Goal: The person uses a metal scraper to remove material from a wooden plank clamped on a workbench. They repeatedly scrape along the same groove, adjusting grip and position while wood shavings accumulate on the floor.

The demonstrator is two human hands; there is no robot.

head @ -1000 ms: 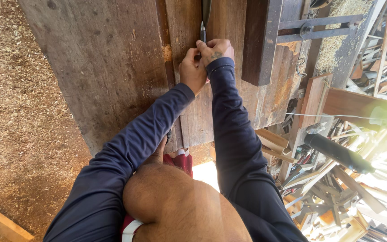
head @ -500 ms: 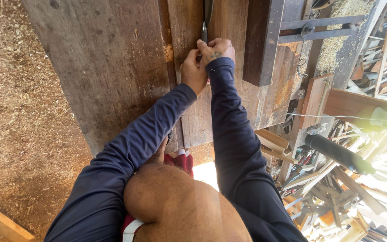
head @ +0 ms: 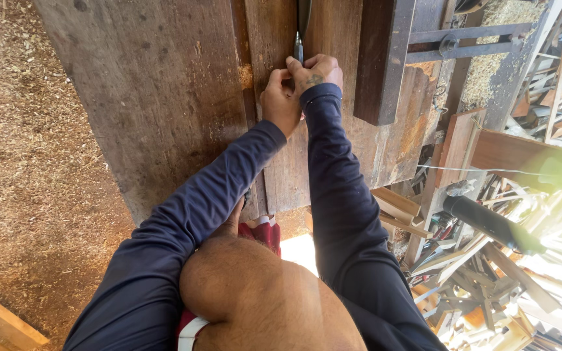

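Note:
A slim dark tool (head: 299,40) with a metal collar stands against a narrow wooden strip (head: 274,39) that lies on broad brown planks (head: 164,97). My right hand (head: 318,70) pinches the tool's lower end with its fingertips. Pressed close against it from the left, my left hand (head: 280,101) curls its fingers up to the same end of the tool. The tip is hidden behind my fingers, and the top runs out of the frame. Both arms wear dark blue sleeves, and my bare knee (head: 255,299) is below them.
A dark wooden block (head: 378,65) and metal bars (head: 463,42) lie right of my hands. A black cylinder (head: 489,224) and a heap of wood offcuts (head: 489,292) fill the right side. Sawdust (head: 21,162) covers the ground at left.
Both hands keep their hold on the tool and have hardly shifted; the view has moved very slightly.

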